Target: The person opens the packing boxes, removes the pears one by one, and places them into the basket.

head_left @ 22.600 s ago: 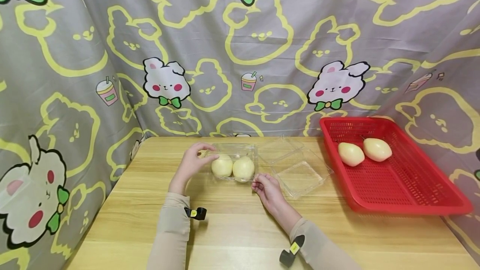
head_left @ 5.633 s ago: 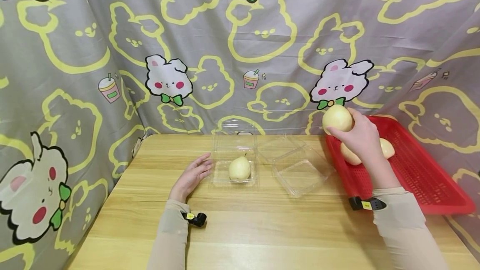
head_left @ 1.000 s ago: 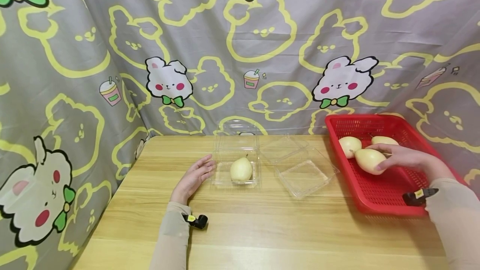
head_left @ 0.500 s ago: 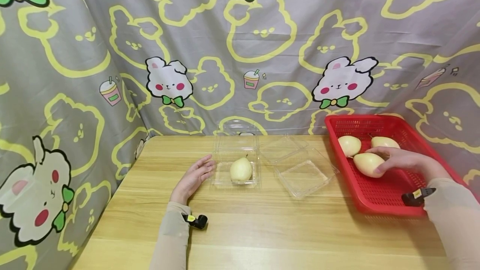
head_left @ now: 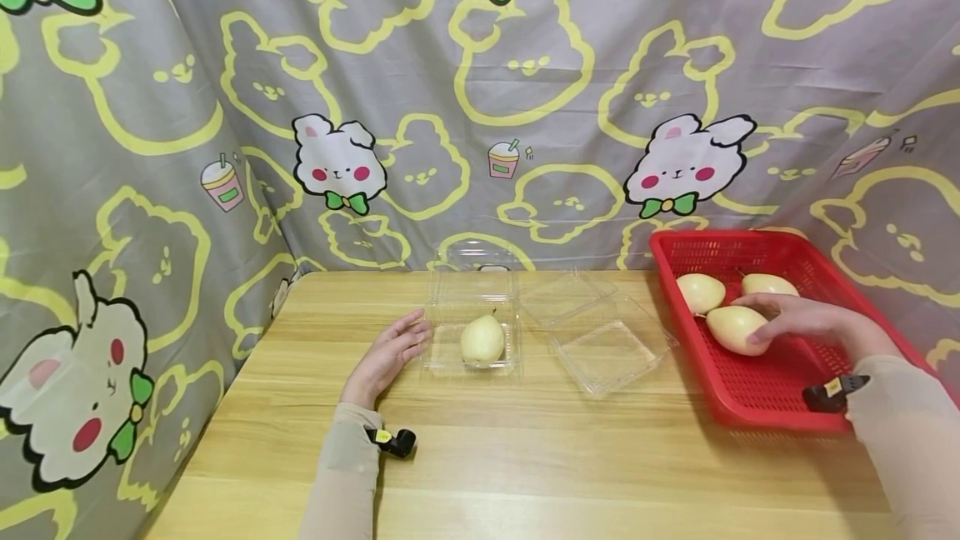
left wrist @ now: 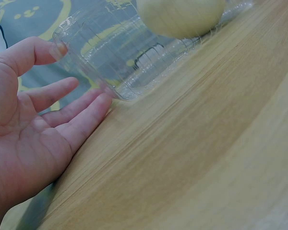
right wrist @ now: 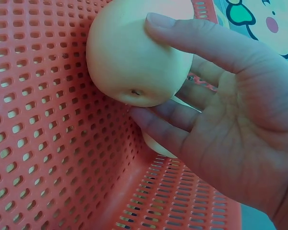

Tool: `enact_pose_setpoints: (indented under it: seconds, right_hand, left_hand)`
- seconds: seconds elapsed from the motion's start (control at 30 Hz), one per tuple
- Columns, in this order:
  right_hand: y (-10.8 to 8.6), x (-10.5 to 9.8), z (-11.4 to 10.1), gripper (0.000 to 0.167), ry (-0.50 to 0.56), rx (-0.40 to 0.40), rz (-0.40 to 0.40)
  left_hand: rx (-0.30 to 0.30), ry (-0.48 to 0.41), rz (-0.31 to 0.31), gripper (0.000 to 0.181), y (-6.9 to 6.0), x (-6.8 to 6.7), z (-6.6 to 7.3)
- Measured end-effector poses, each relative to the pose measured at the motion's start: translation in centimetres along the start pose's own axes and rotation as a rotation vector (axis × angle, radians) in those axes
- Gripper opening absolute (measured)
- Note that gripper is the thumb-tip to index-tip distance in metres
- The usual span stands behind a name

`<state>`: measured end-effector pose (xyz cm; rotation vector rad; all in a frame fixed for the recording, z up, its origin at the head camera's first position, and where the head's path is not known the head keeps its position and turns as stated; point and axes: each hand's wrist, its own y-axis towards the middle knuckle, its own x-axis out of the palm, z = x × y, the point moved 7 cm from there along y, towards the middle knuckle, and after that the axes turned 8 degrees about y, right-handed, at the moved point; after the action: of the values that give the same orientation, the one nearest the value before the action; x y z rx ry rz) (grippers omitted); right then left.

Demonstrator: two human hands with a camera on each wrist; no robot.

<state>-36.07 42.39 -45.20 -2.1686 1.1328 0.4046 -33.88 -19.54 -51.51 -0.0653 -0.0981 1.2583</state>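
My right hand (head_left: 802, 317) grips a pale yellow pear (head_left: 737, 330) low inside the red basket (head_left: 757, 402). In the right wrist view, the thumb lies over the pear (right wrist: 139, 52) and the other fingers curl beneath it. Two more pears (head_left: 699, 292) sit behind it, one partly covered by the hand. My left hand (head_left: 384, 357) rests beside the clear plastic box (head_left: 442, 344), fingers loosely spread. Its fingertips meet the box's side in the left wrist view. One stemmed pear (head_left: 482, 340) stands in the right half of this box, whose lid is raised at the back.
A second clear plastic box (head_left: 607, 352) lies unfolded on the wooden table (head_left: 480, 457), between the first box and the basket. A patterned grey curtain (head_left: 420, 65) hangs behind the table and along both sides.
Earlier, two pears were in the clear box. My right hand carried one to the basket and has since lowered it a little. Its lid now stands open; the left hand has barely moved lately.
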Motion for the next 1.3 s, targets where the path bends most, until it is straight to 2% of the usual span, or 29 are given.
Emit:
enact_pose_setpoints:
  seconds: [0.33, 0.57, 0.87, 1.3]
  right_hand:
    - [-0.1, -0.2, 0.2, 0.078, 0.022, 0.018, -0.008]
    - [-0.7, -0.3, -0.3, 0.077, 0.024, -0.007, 0.025]
    - [-1.2, -0.8, 0.0, 0.080, 0.029, 0.002, 0.079]
    - [-1.4, -1.6, -0.7, 0.078, 0.058, -0.080, 0.116]
  left_hand:
    - [-0.001, 0.004, 0.003, 0.063, 0.0, -0.1, 0.0]
    - [-0.003, -0.003, 0.006, 0.063, 0.1, -0.1, -0.1]
    - [-0.009, -0.009, 0.016, 0.062, 0.1, -0.1, -0.2]
    - [-0.010, -0.015, 0.023, 0.062, 0.2, -0.1, -0.1]
